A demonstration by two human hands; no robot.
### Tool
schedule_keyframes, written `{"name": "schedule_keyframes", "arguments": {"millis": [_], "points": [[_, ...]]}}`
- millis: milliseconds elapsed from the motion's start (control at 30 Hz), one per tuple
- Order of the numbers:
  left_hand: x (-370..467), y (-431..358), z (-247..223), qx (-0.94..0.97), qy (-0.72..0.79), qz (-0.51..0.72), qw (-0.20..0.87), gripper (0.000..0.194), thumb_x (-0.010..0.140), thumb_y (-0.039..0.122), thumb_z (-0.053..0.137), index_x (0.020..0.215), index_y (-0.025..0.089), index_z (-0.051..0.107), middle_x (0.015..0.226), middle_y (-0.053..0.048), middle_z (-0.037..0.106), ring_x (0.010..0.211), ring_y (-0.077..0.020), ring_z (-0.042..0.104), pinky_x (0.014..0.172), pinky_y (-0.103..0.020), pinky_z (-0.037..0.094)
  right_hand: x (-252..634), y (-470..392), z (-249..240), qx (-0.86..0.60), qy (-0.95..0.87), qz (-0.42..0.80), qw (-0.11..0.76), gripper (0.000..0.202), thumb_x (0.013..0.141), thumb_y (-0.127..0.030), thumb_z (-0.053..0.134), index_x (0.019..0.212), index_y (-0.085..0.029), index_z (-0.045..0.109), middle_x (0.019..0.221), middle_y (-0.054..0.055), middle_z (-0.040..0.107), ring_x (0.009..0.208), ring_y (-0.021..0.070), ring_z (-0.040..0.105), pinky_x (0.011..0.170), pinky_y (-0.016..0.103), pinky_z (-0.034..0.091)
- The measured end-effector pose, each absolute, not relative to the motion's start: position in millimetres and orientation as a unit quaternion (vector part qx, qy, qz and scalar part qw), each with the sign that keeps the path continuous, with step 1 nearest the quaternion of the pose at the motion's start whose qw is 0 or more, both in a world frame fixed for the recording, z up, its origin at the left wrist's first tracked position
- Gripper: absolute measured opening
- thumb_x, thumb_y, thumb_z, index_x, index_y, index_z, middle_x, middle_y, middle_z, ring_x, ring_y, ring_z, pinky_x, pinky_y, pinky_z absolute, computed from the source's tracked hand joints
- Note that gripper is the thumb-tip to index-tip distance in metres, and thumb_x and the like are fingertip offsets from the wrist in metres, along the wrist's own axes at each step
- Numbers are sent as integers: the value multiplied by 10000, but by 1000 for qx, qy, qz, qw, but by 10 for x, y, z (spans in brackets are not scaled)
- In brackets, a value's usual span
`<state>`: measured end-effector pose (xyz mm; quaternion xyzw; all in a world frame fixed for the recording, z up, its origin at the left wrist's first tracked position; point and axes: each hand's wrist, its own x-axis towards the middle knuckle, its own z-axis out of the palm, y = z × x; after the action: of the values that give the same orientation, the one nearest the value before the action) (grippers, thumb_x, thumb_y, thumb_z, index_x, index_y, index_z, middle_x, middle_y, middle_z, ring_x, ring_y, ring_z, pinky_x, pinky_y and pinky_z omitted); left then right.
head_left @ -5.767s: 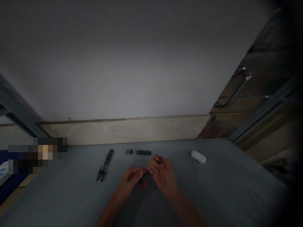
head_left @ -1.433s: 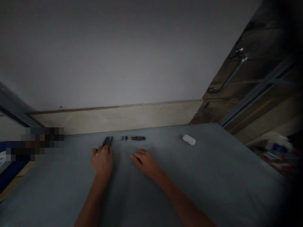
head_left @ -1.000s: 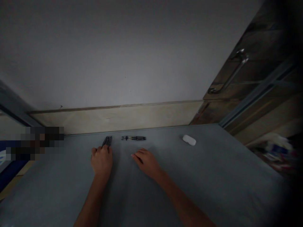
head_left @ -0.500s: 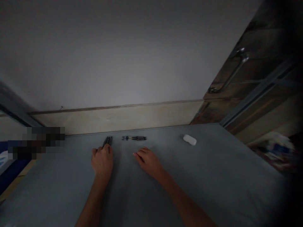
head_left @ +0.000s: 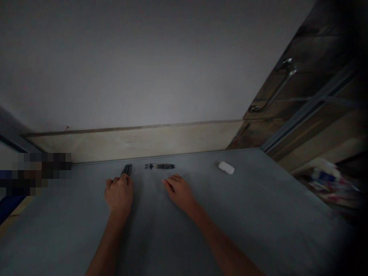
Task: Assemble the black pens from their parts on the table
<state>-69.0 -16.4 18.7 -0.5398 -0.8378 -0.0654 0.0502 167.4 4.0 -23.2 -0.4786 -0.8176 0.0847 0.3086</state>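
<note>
Black pens (head_left: pixel 126 169) stick out past the fingers of my left hand (head_left: pixel 119 193), which is closed around their near ends on the grey tabletop (head_left: pixel 161 237). Their lower parts are hidden under my fingers. To the right, more dark pens with clear sections (head_left: pixel 160 166) lie side by side, roughly parallel to the table's far edge. My right hand (head_left: pixel 178 191) is just on the near side of these pens, apart from them. Its fingers are curled in and its thumb lies close to them; nothing shows in its grip.
A small white rounded case (head_left: pixel 226 168) lies on the table to the right. A pale wall (head_left: pixel 143 76) rises behind the far edge. At the right are a metal handle (head_left: pixel 273 90) and a blurred pile of bags (head_left: pixel 330 182). A pixelated patch covers the far left.
The whole view has shifted slightly, so the table items appear further left. My right hand has moved a little to the right relative to the loose pens. My left hand keeps its hold.
</note>
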Motion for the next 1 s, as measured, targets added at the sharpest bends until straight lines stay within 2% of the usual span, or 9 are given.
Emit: {"name": "schedule_keyframes", "arguments": {"millis": [167,367,733,1000], "points": [[-694,-178,198,-546,-832,-78,54,462,1176,291,466,1207,181,914,1123,-175,911,1137,-376,753,832,-392,512,1687,45,-230,-487,-812,83,311,339,1101,-130,721,789,-255,765,780,16,795,832,239,752,858,347,602],[-702,-171,201,-546,-833,-64,70,416,1166,280,492,1172,196,899,1102,-148,918,1095,-352,767,850,-375,534,1724,72,-241,-509,-796,69,320,249,1113,-136,696,935,-248,829,1015,74,834,1048,281,771,1033,412,639],[-695,-182,234,-545,-836,-48,41,440,1178,281,454,1191,172,879,1136,-165,898,1106,-359,796,825,-387,536,1740,75,-275,-512,-787,75,337,228,1110,-146,687,980,-248,844,1124,98,812,1136,297,741,1075,446,659],[-713,-186,204,-545,-836,-50,48,453,1178,298,441,1221,177,876,1153,-172,890,1099,-347,788,827,-375,515,1754,62,-235,-516,-793,73,317,222,1123,-186,680,1151,-271,883,1487,113,841,1429,357,711,1234,569,620]]}}
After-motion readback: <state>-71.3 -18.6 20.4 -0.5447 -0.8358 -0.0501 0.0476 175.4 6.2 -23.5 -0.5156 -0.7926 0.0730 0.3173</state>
